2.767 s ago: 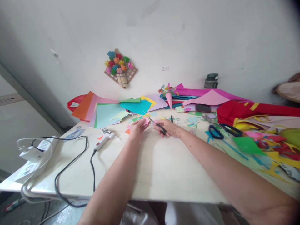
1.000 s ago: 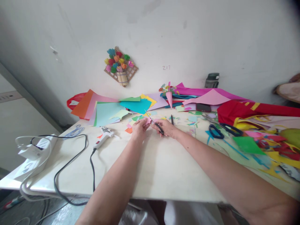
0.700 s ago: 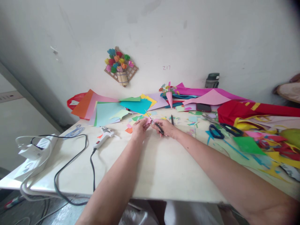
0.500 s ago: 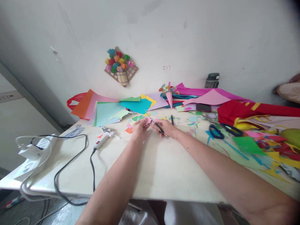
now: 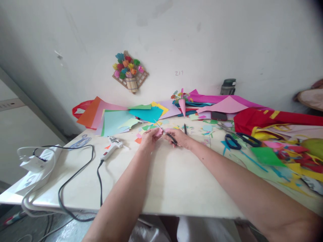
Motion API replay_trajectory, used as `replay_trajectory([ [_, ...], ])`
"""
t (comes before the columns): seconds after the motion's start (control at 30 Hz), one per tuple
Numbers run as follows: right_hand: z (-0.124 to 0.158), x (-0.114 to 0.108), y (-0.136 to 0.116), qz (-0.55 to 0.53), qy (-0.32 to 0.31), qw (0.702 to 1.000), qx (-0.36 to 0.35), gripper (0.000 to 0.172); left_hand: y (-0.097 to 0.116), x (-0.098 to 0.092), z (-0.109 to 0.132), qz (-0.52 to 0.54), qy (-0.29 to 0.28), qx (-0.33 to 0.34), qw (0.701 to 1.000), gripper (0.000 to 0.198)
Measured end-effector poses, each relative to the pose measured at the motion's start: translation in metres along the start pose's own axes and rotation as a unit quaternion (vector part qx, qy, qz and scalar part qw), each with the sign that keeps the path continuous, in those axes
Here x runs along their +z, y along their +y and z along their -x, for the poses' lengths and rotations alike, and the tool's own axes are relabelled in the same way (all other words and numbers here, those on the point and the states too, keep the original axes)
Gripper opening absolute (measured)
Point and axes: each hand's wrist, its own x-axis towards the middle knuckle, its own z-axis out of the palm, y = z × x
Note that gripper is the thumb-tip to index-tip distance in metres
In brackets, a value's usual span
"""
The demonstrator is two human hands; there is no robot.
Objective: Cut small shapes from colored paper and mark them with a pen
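Note:
My left hand point(image 5: 148, 138) pinches a small pink paper piece point(image 5: 158, 131) just above the white table point(image 5: 171, 181). My right hand point(image 5: 180, 137) is closed on small black-handled scissors point(image 5: 168, 133), whose blades point up and left, touching the pink piece. Both hands meet at the middle of the table, among small coloured paper scraps.
A glue gun point(image 5: 111, 150) with a black cord point(image 5: 75, 178) lies to the left, beside a white power strip point(image 5: 35, 168). Coloured paper sheets point(image 5: 118, 119) are stacked at the back. Blue-handled scissors point(image 5: 239, 139), a red bag point(image 5: 264, 119) and paper offcuts crowd the right side.
My hands have stayed almost in place; the scissors' blades have shifted slightly against the pink piece since the earliest frame.

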Motion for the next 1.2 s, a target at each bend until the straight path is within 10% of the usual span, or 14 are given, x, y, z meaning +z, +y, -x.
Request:
replay_trajectory([
  [1.2,-0.0002,-0.0043,-0.0001,0.001,-0.008,0.999,-0.031,0.027,0.0031,0.0082,0.007,0.084,0.019,-0.015,0.996,0.004],
])
